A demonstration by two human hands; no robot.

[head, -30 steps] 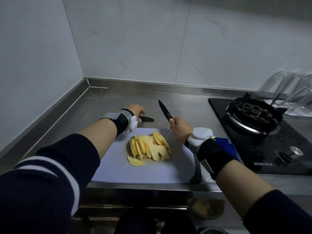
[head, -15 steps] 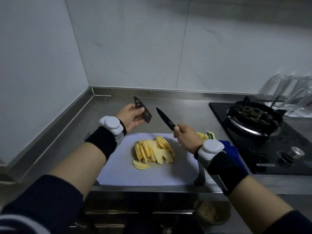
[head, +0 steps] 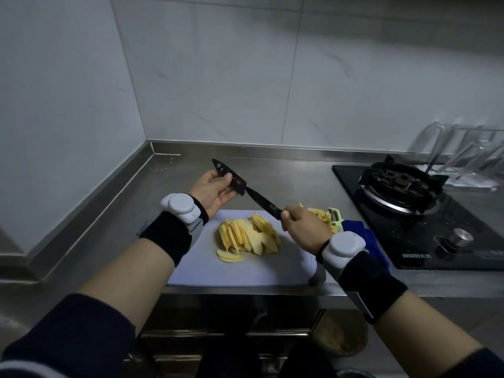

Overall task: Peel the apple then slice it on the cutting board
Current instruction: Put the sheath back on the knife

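Cutting board (head: 240, 271) at near edge of counter (head: 286, 175), bearing fanned heap of peeled apple slices (head: 249, 237) | peeler (head: 336, 216) and blue cloth (head: 368, 236) just right of board | right hand (head: 304, 227), grip clamped on handle of black knife (head: 261, 200), blade angled up-left | left hand (head: 211, 190), grip pinching black sheath (head: 238, 184), knife tip at its mouth

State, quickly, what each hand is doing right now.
Left hand: closed, holding the black knife sheath.
Right hand: closed, gripping the knife by its handle.
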